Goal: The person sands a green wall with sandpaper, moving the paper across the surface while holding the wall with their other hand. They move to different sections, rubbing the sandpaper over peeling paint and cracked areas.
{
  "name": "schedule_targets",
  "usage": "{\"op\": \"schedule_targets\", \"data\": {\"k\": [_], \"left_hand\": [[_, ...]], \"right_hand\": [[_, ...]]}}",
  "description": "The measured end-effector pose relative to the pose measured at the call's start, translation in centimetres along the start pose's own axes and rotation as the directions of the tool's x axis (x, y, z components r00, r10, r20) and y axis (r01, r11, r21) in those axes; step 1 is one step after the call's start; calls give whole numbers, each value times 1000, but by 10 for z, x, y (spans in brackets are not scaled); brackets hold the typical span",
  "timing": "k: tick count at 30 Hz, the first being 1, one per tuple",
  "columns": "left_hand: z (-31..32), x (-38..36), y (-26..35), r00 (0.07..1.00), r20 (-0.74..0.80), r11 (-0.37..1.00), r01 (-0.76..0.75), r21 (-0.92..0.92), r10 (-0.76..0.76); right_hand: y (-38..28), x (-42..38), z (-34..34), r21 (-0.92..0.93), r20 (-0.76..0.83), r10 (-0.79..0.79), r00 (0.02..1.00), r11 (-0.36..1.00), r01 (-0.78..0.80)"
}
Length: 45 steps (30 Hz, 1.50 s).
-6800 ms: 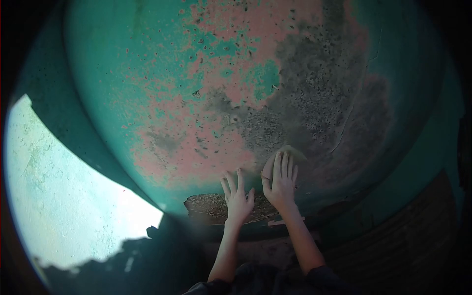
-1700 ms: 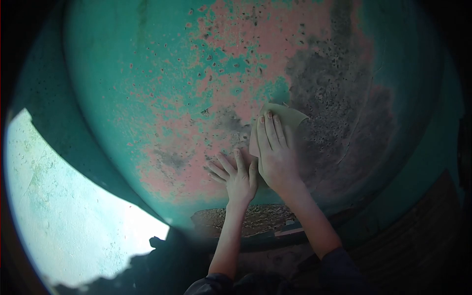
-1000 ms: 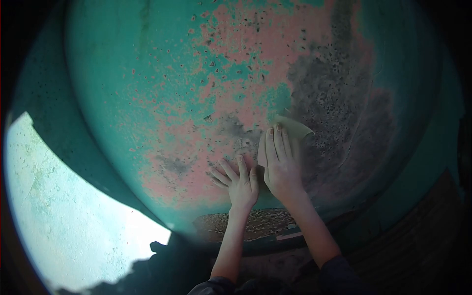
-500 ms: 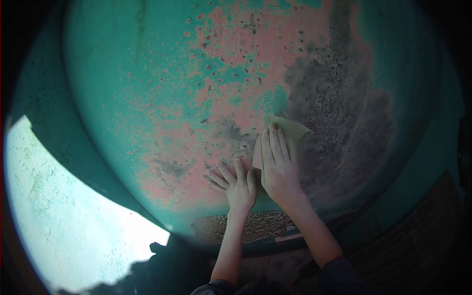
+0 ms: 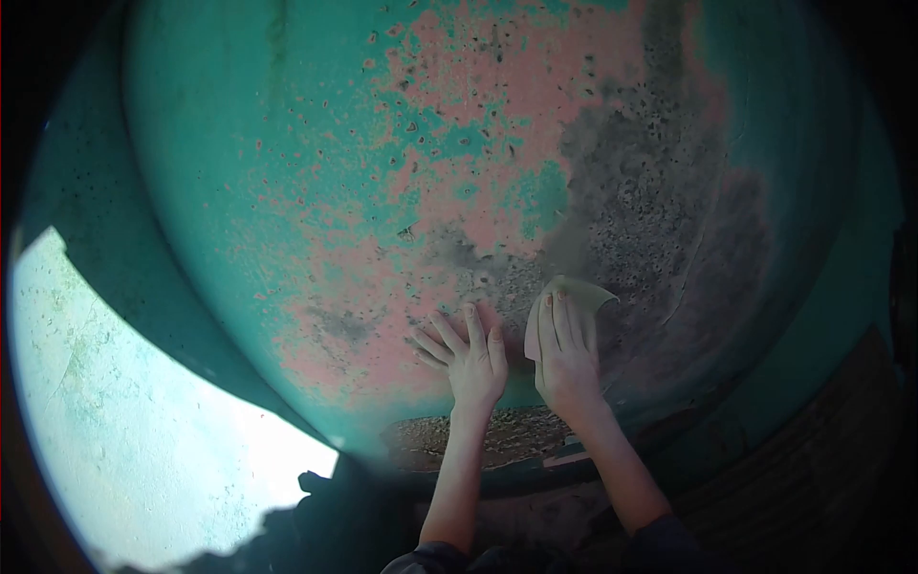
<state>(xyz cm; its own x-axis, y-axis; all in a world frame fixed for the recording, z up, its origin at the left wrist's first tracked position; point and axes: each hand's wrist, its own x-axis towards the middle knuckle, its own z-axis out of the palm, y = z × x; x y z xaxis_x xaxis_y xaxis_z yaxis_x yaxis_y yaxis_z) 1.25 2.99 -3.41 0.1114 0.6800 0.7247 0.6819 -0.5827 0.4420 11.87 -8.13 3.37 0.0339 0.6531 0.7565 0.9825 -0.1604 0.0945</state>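
A rounded green painted panel (image 5: 210, 143) fills most of the view, worn through to pink and rough dark grey patches. My left hand (image 5: 471, 365) lies against its lower part with fingers spread, holding nothing. To the right of it, my right hand (image 5: 566, 362) presses a folded sheet of sandpaper (image 5: 588, 294) onto the grey area, fingers close together and pointing up. The sheet's pale corners stick out past the fingertips and on the thumb side. Its face against the panel is hidden.
Below the hands runs a rough brown strip (image 5: 488, 438) with broken edges. Brightly lit pale ground (image 5: 143, 411) lies at lower left, bordered by a dark shadow. Dark ridged material (image 5: 832, 450) is at lower right.
My right hand has slid down and slightly right over the panel with the sandpaper. My left hand stays spread in about the same place; the whole view has shifted slightly.
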Motion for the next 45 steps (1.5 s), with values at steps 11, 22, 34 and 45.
{"op": "schedule_targets", "data": {"k": [11,22,34,45], "left_hand": [[0,0,1,997,75,996,18,91,-25],[-5,3,4,997,54,998,46,37,-48],[-13,7,13,987,110,992,109,56,-115],[-54,25,142,928,5,910,-364,-198,372]], "right_hand": [[30,-11,12,113,-107,233,967,969,-221],[76,16,-31,199,-207,250,946,957,-210],[96,35,-51,146,-287,292,912,954,-260],[139,47,-81,75,-188,225,956,974,-214]]}}
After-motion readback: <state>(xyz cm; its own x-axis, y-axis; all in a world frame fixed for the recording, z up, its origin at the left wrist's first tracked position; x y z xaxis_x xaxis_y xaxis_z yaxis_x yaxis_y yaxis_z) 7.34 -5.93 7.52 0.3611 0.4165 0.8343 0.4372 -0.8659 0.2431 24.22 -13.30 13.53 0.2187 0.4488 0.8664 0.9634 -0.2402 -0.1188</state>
